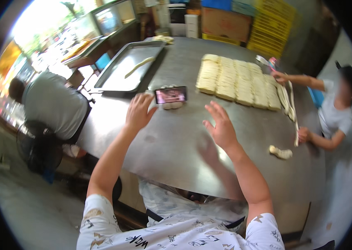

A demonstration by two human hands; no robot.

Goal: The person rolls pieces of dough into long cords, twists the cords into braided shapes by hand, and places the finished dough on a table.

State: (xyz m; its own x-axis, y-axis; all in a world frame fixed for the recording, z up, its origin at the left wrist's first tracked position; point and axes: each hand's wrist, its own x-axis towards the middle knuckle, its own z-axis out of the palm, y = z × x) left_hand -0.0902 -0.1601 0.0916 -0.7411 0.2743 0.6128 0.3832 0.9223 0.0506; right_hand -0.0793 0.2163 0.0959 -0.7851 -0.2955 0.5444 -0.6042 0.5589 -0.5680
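Note:
My left hand [139,111] is raised over the metal table with its fingers stretched out, holding nothing. Just beyond its fingertips a smartphone [171,95] with a lit screen leans against several pale rounded lumps [172,106], whose kind I cannot make out. My right hand [221,124] hovers above the tabletop, fingers apart and nothing in them. Past it lies a broad slab of pale dough strips [236,81], set side by side in rows. A short twisted piece of dough [281,153] rests on the table to the right of that hand.
A large metal tray [105,81] at the far left carries one dough strip [139,67]. At right, a co-worker [338,104] stretches a long dough strip along the table edge. Another person [55,104] sits at left beside a fan [38,146]. Yellow crates [271,27] stand behind.

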